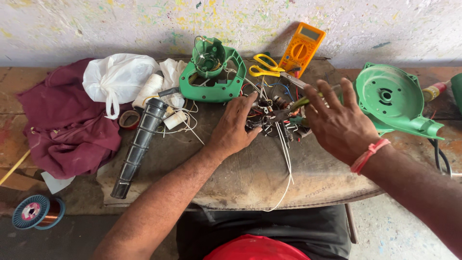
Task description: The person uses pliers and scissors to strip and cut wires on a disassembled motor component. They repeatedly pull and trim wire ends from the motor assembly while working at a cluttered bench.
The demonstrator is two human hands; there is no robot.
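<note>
So the workbench [250, 178] fills the middle of the frame, a worn board with its near edge curving along just above the person's lap. Open room is mostly lower centre, the bare patch between the two forearms. Everything else is crowded: a maroon cloth [67, 125] takes the left side, a green fan cover [392, 98] sits at right close to the bench's right end, and a green motor housing [211, 72] sits at upper centre.

A black ribbed nozzle [137, 149] lies diagonally left of centre, its lower tip close to the front edge.

Looks like the sorting-out step on the pile of wires and small parts [276, 118] at centre. The left hand [236, 127] rests open on the bench, fingertips touching the pile's left side. The right hand [339, 123] hovers over its right side, fingers spread, and seems to pinch a green-handled tool [308, 100], though motion blur makes that hard to confirm.

Next move probably needs a careful pick, since the white strands [287, 159] trail over the front edge and could snag.

Yellow scissors [264, 65] and an orange meter [301, 48] sit behind.
</note>
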